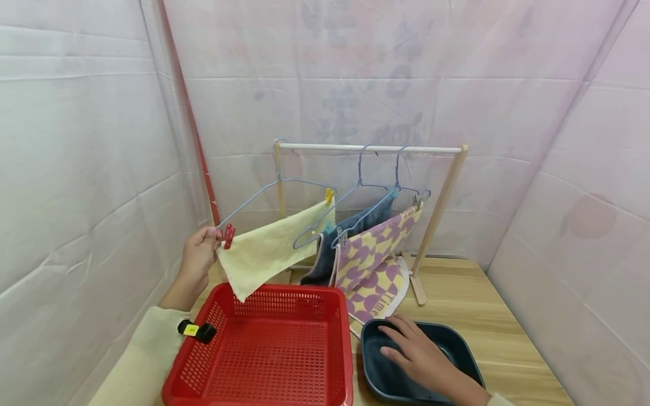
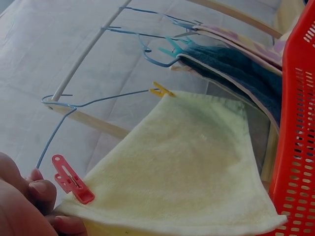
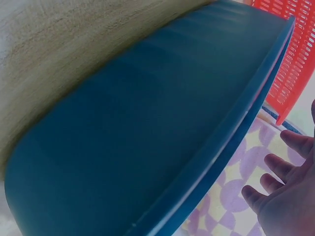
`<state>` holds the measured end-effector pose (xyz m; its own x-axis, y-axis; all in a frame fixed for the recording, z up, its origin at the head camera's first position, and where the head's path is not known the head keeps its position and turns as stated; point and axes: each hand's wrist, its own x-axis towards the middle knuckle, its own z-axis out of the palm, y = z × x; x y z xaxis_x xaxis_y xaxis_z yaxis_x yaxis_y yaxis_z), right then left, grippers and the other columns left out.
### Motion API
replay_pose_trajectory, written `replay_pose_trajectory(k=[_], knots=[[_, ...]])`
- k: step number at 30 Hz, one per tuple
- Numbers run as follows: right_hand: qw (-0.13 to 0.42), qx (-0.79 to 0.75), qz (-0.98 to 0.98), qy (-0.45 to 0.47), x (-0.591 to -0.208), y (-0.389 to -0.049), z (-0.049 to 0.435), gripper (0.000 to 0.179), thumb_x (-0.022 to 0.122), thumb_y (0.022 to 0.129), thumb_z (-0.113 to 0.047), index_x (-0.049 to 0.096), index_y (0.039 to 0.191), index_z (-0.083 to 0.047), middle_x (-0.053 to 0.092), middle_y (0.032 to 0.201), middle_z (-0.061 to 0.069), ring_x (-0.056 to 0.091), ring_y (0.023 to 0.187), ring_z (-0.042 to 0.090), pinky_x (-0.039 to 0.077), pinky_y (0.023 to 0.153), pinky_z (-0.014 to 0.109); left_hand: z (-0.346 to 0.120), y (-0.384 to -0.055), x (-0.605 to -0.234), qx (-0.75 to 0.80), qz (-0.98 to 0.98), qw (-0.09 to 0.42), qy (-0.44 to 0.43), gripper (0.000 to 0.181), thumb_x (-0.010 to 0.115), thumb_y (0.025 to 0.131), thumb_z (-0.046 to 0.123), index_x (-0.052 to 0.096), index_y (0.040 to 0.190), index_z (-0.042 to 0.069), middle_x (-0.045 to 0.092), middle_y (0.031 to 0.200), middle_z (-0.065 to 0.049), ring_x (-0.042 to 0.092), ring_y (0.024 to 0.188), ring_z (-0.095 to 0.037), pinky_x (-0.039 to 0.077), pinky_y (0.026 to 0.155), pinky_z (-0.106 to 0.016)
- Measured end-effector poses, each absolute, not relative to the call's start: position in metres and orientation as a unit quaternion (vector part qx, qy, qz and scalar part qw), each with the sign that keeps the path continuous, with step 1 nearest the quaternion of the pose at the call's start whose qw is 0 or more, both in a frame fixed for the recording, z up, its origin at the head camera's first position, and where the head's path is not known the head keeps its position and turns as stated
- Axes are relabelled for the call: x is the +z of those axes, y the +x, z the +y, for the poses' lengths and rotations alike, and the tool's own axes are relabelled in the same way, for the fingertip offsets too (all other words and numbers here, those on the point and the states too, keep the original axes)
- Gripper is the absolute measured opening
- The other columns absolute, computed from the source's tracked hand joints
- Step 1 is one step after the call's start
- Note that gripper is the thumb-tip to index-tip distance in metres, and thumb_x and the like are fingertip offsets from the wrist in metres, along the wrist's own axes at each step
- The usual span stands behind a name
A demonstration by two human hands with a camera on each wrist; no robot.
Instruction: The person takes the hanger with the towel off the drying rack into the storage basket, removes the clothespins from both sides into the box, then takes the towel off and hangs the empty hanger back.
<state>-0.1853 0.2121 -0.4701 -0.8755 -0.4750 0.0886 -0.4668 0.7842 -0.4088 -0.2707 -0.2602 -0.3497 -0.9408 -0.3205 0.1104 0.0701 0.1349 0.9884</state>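
Observation:
My left hand pinches the lower left end of a blue wire hanger, close to a pale yellow towel. The towel hangs from it by a red clothespin beside my fingers and a yellow clothespin at the far end. In the left wrist view the red clothespin grips the towel's near corner; my fingers hide the hanger's tip. Over a dark blue basin, my right hand is held with fingers spread and nothing in them.
A red plastic basket stands in front of the rack. On the rack's white rod, two more hangers carry a dark blue towel and a purple-and-yellow patterned towel. White sheeting encloses the wooden table.

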Motion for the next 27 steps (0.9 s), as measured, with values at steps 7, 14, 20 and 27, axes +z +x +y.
replay_pose_trajectory(k=[7, 14, 20, 27], knots=[[0.012, -0.218, 0.944, -0.248, -0.473, -0.184, 0.214, 0.058, 0.046, 0.102, -0.057, 0.058, 0.141, -0.016, 0.045, 0.152, 0.01, 0.04, 0.141, 0.034, 0.041, 0.105, 0.063, -0.259, -0.27, -0.345, -0.655, -0.731, 0.167, 0.091, 0.031, 0.039, 0.108, 0.034, 0.053, 0.097, 0.009, 0.045, 0.081, 0.007, 0.038, 0.069, -0.008, 0.033, 0.057, -0.021], [-0.007, -0.209, 0.944, -0.255, -0.477, -0.182, 0.217, 0.055, 0.047, 0.103, -0.055, 0.06, 0.139, -0.016, 0.047, 0.15, 0.008, 0.042, 0.139, 0.032, 0.043, 0.103, 0.061, -0.256, -0.268, -0.343, -0.668, -0.718, 0.177, 0.085, 0.031, 0.04, 0.108, 0.032, 0.052, 0.094, 0.007, 0.044, 0.076, 0.007, 0.037, 0.067, -0.008, 0.032, 0.056, -0.021], [-0.015, -0.206, 0.944, -0.259, -0.477, -0.181, 0.218, 0.054, 0.047, 0.103, -0.054, 0.06, 0.138, -0.015, 0.048, 0.149, 0.01, 0.043, 0.138, 0.031, 0.044, 0.102, 0.061, -0.256, -0.263, -0.346, -0.671, -0.716, 0.171, 0.085, 0.03, 0.04, 0.109, 0.03, 0.052, 0.095, 0.005, 0.046, 0.078, 0.006, 0.038, 0.067, -0.007, 0.032, 0.057, -0.02], [-0.001, -0.211, 0.944, -0.255, -0.476, -0.18, 0.217, 0.056, 0.046, 0.103, -0.056, 0.06, 0.138, -0.015, 0.047, 0.149, 0.007, 0.043, 0.137, 0.03, 0.044, 0.103, 0.061, -0.258, -0.255, -0.35, -0.678, -0.71, 0.17, 0.084, 0.029, 0.04, 0.109, 0.028, 0.052, 0.095, 0.005, 0.044, 0.075, 0.005, 0.039, 0.068, -0.008, 0.033, 0.057, -0.02]])
